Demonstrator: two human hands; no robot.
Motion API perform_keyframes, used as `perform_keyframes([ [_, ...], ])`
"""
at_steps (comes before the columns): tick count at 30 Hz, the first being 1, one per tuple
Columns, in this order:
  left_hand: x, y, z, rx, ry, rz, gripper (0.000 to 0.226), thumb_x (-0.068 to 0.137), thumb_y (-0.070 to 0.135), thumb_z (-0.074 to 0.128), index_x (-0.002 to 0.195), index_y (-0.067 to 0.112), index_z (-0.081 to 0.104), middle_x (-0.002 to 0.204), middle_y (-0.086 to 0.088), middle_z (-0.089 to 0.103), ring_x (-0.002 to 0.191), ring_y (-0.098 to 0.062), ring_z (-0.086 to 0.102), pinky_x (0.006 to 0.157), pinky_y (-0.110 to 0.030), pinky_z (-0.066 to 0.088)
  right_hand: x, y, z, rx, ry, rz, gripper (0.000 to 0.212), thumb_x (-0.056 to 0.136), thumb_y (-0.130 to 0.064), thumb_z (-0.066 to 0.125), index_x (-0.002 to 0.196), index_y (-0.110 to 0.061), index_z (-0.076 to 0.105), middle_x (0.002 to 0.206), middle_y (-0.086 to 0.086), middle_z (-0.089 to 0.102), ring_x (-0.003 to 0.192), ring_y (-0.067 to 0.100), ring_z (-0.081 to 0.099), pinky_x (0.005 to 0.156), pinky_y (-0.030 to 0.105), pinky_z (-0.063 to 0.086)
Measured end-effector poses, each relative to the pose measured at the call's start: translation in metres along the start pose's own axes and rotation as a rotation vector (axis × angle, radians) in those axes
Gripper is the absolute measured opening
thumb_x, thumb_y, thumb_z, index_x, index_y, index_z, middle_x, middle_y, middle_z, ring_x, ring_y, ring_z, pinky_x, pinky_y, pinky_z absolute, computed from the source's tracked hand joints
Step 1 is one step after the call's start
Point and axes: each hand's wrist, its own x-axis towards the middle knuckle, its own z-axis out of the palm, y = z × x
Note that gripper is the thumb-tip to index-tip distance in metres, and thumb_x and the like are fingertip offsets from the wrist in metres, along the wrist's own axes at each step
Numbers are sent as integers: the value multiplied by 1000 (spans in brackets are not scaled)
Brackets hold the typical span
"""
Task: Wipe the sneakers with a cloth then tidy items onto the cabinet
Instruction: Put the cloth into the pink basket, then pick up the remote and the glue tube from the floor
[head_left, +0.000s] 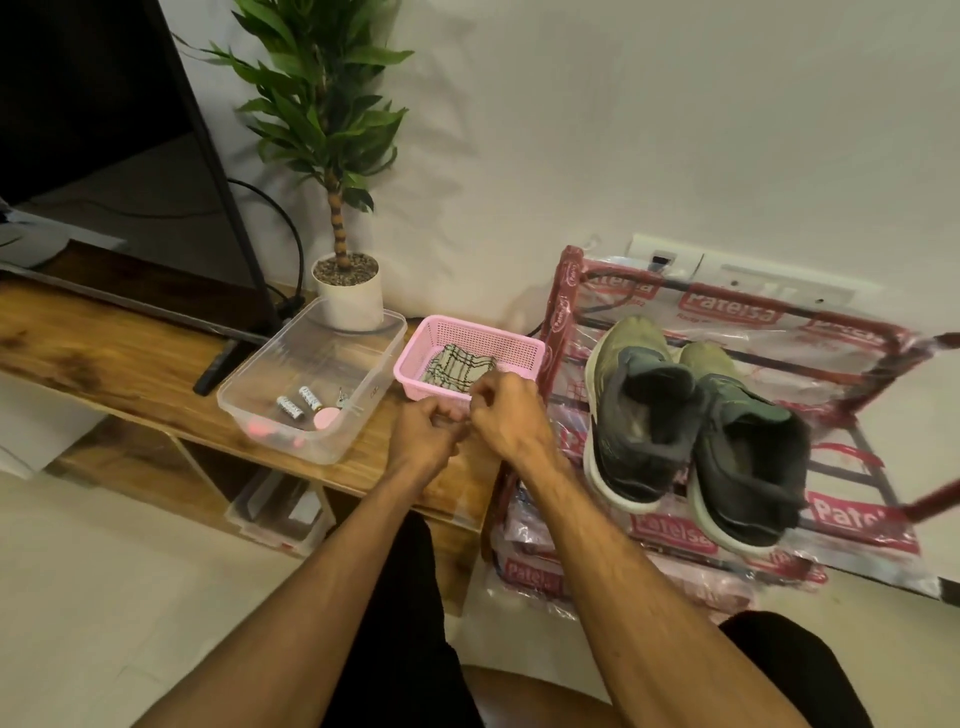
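Note:
Two grey-green sneakers (691, 421) with white soles stand side by side on the top shelf of a red shoe rack (563, 306) wrapped in printed plastic. On the wooden cabinet (130, 353) sits a pink basket (467, 338) with a checked cloth (457, 366) lying folded inside. My left hand (423, 434) is just in front of the basket's near wall, fingers curled. My right hand (506, 415) covers the basket's near right corner, fingers curled under and hidden. The fingertips of both hands meet; I cannot tell what they hold.
A clear plastic tub (311, 379) left of the basket holds two batteries (298, 402), keys and a pink disc. Behind stand a potted plant (348, 291) and a TV (104, 156) with cables. A remote (213, 371) lies by the tub.

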Motion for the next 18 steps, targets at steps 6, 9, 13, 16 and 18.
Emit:
perform_keyframes([
  [6,-33,12,21,-106,21,-55,20,91,22,67,73,13,62,57,-3,63,51,-17,57,44,-23,43,-49,10,-30,99,62,39,22,86,-19,59,104,-21,73,100,-1,75,94,18,69,83,36,57],
  [9,-60,28,41,-125,-45,-8,17,93,16,62,77,10,63,55,-1,60,48,-16,55,43,-23,44,-72,20,-57,137,113,51,21,85,-21,59,100,-25,74,93,-5,75,91,16,69,83,39,58],
  [13,-87,49,64,-153,-120,58,24,94,14,60,70,14,60,53,2,59,49,-14,57,46,-25,45,-96,27,-91,189,214,84,15,88,-20,62,91,-24,76,87,-6,75,86,14,70,81,38,59],
  [16,-115,66,94,-128,-209,124,21,93,11,60,72,12,61,52,4,62,49,-11,61,44,-24,46,-120,48,-126,263,315,124,13,89,-18,64,90,-21,76,85,-8,75,83,8,70,80,36,59],
  [18,-129,74,112,-98,-271,173,18,93,12,61,75,12,62,55,4,63,50,-10,63,46,-23,47,-135,64,-146,283,376,145,12,89,-17,65,90,-20,77,83,-9,74,79,5,70,78,36,60],
])
